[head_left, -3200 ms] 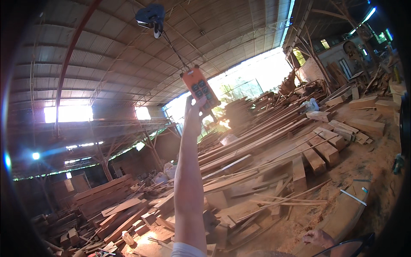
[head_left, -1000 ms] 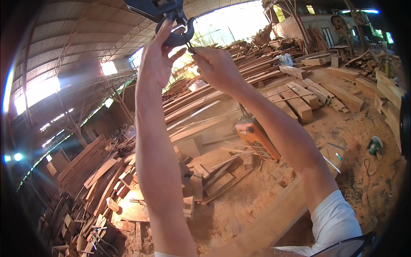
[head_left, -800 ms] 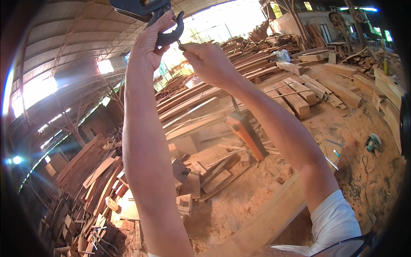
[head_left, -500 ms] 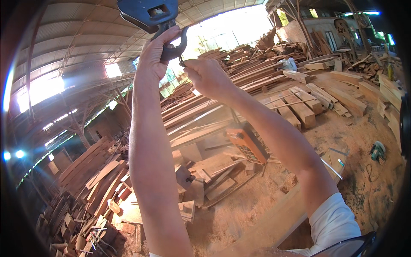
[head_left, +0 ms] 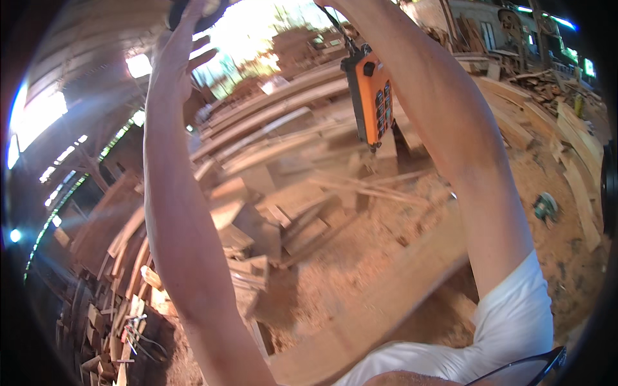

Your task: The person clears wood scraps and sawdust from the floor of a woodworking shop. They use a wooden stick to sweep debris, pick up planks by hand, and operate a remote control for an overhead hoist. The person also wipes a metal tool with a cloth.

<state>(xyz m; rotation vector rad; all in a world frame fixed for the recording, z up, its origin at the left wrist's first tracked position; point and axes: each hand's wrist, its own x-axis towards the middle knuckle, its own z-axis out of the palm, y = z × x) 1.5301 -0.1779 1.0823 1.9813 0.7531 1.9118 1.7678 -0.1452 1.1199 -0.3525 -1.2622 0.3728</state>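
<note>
My left hand (head_left: 175, 55) is raised at the upper left, smeared by motion. Its fingers are apart, and part of it overlaps a dark hook (head_left: 207, 18) cut by the upper edge; whether it touches the hook is unclear. My right hand (head_left: 338, 3) is mostly cut off at the top edge, closed at a thin black strap (head_left: 336, 24). From that strap an orange remote control (head_left: 374, 96) with black sides and several dark buttons hangs beside my right forearm.
A long thick plank (head_left: 380, 296) lies across the sawdust floor close to me. Loose wood offcuts (head_left: 254, 225) and stacked beams (head_left: 277, 106) spread ahead. At the right sits a green power tool (head_left: 545, 209). Scrap wood (head_left: 96, 328) is heaped lower left.
Both hands have moved up in the picture, and my left fingers have spread. The hook has shifted up and left. The orange remote control has risen and now hangs in plainer view.
</note>
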